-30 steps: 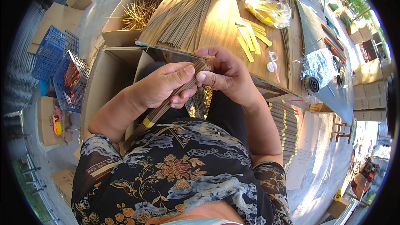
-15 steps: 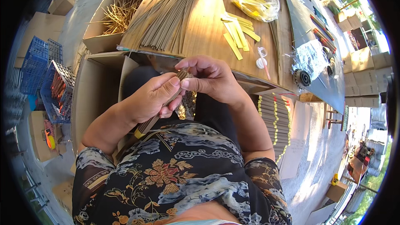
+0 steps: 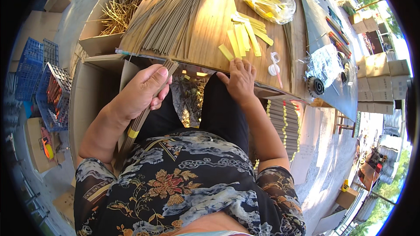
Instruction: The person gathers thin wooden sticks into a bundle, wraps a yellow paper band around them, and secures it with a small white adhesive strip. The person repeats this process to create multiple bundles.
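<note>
Just off the near edge of the bench (image 3: 214,28), the left hand (image 3: 146,88) was clasped round a bundle of brown sticks (image 3: 140,119), while the right hand (image 3: 239,80) lay at yellow strips (image 3: 241,38) on that edge, whether gripping one I couldn't tell.

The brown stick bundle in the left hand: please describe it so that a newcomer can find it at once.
From the wooden table at the top, come down past its near edge to the person's left hand. The bundle slants through that hand's grip, with a yellow band below it. Unlike the loose sticks fanned on the table, it is gathered tight and held.
</note>
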`<action>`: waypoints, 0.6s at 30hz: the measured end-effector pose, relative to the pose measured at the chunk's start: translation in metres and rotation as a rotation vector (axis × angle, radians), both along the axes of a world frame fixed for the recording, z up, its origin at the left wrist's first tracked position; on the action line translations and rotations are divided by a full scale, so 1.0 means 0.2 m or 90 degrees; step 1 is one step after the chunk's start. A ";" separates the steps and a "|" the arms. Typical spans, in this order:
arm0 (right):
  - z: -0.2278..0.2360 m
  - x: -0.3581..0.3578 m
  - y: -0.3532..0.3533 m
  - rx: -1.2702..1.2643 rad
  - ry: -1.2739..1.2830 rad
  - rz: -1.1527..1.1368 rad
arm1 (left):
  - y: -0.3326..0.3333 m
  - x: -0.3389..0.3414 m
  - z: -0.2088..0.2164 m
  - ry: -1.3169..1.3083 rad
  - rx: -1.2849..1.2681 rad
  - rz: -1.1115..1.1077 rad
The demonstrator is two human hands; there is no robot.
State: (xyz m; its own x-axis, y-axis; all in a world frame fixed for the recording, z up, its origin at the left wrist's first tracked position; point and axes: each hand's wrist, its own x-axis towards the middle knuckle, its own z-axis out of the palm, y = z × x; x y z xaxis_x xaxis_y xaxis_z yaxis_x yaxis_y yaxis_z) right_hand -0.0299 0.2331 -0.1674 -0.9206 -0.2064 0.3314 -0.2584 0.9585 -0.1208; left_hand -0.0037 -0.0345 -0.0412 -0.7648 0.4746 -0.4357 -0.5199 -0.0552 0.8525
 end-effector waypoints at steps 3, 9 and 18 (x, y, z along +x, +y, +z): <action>-0.01 0.03 -0.01 -0.054 0.008 0.000 | 0.00 0.00 -0.02 0.000 -0.009 -0.012; -0.01 -0.02 0.02 -0.115 -0.007 0.037 | 0.00 0.03 0.01 -0.002 -0.007 -0.030; 0.01 -0.04 0.10 -0.143 -0.008 0.071 | 0.01 0.10 0.02 0.004 0.007 -0.043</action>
State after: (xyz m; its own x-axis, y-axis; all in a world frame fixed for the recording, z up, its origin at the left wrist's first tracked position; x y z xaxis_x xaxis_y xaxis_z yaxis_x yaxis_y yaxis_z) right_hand -0.0374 0.2523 -0.1653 -0.9006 -0.2285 0.3698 -0.3578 0.8729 -0.3318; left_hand 0.0164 -0.0320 -0.0376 -0.7332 0.5300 -0.4261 -0.5179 -0.0290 0.8550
